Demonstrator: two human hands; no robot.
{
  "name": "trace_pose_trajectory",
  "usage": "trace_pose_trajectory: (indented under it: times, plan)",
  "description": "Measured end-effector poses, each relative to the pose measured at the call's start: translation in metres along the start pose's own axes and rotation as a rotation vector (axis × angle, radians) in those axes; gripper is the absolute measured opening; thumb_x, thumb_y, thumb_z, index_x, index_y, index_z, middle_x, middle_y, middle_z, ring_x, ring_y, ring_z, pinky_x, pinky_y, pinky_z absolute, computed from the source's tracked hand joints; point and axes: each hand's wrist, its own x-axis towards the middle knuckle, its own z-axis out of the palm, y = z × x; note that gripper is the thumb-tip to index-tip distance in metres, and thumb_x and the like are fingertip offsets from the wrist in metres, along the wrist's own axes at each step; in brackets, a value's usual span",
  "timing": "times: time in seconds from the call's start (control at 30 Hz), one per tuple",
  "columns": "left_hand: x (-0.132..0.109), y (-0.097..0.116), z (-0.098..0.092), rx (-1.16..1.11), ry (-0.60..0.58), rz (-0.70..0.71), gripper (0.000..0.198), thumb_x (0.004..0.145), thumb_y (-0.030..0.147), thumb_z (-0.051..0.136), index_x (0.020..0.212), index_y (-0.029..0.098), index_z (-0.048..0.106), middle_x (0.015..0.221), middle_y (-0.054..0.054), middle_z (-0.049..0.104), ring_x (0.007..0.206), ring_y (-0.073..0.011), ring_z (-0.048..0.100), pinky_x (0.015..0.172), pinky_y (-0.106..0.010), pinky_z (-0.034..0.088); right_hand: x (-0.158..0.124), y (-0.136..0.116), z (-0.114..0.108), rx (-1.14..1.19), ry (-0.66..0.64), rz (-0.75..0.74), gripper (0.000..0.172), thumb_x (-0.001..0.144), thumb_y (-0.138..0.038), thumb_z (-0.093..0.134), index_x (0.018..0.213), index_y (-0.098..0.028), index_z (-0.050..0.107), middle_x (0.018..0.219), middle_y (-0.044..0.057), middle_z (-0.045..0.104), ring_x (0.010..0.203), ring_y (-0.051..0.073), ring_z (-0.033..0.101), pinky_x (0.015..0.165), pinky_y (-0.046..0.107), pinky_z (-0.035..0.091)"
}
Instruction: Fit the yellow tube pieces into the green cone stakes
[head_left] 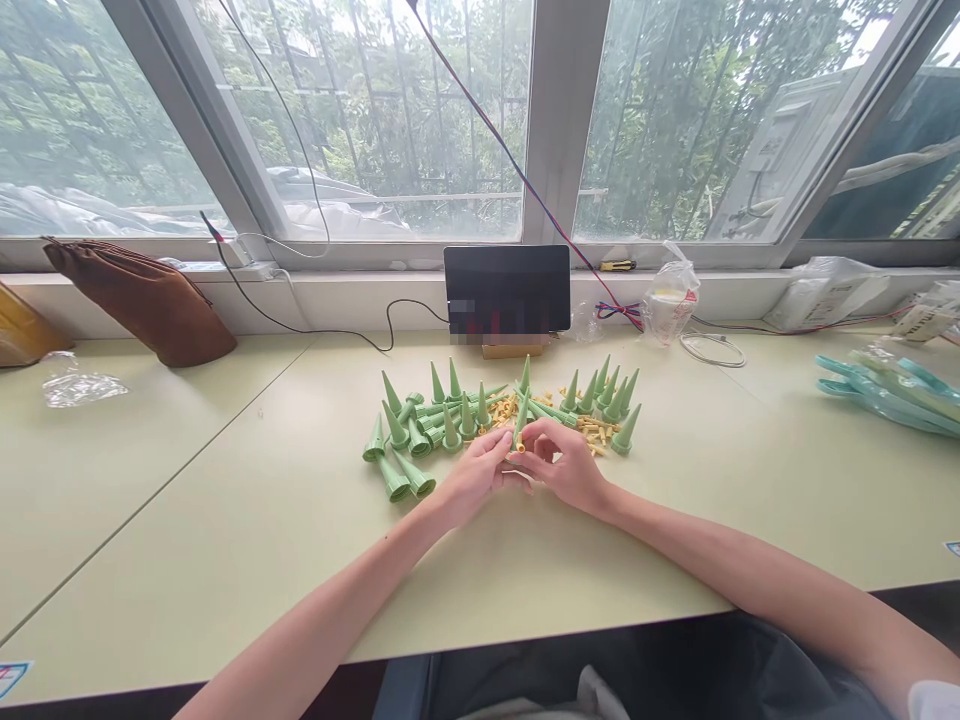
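Observation:
Between my two hands, just above the table, is a green plastic cone spike (521,418) with a small yellow tube (520,448) at its lower end. My left hand (478,468) is closed on the cone from the left. From the right, my right hand (564,465) pinches at the yellow tube, its fingertips partly hiding it; how far the tube sits in the cone is unclear. Several green cones (396,425) stand or lie to the left, and more upright cones (628,430) are on the right. Loose yellow tubes (596,432) lie in small piles among them.
Behind the cones, a dark tablet (508,290) leans on a small cardboard box (516,350). A brown bag (150,305) and crumpled clear plastic (81,385) are at left. Teal plastic bags (892,395) and a coiled white cable (712,350) lie right. The table edge (600,630) is near me.

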Motion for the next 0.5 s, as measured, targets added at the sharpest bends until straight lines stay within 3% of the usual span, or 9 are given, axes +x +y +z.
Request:
trace_pose_trajectory:
  times: [0.3,0.5]
  plan:
    - [0.0001,-0.0012,0.0015,-0.022,0.009,0.001,0.027,0.090,0.043,0.060,0.095,0.016,0.059,0.085,-0.003,0.059,0.072,-0.0122,0.060,0.068,-0.030,0.057,0.0011,0.0010,0.0014,-0.071,0.015,-0.030,0.024,0.086,-0.044,0.064,0.087,-0.020,0.059,0.067,-0.001,0.056,0.052,0.011,0.049,0.050,0.025,0.042]
    - [0.0001,0.0012,0.0030,0.122,0.069,0.042,0.031,0.089,0.048,0.058,0.095,0.019,0.052,0.082,0.000,0.060,0.069,-0.0134,0.065,0.066,-0.031,0.057,0.0010,0.0008,0.0008,-0.124,0.088,-0.056,0.019,0.088,-0.038,0.059,0.085,-0.020,0.058,0.067,0.000,0.058,0.052,0.011,0.051,0.051,0.026,0.044]
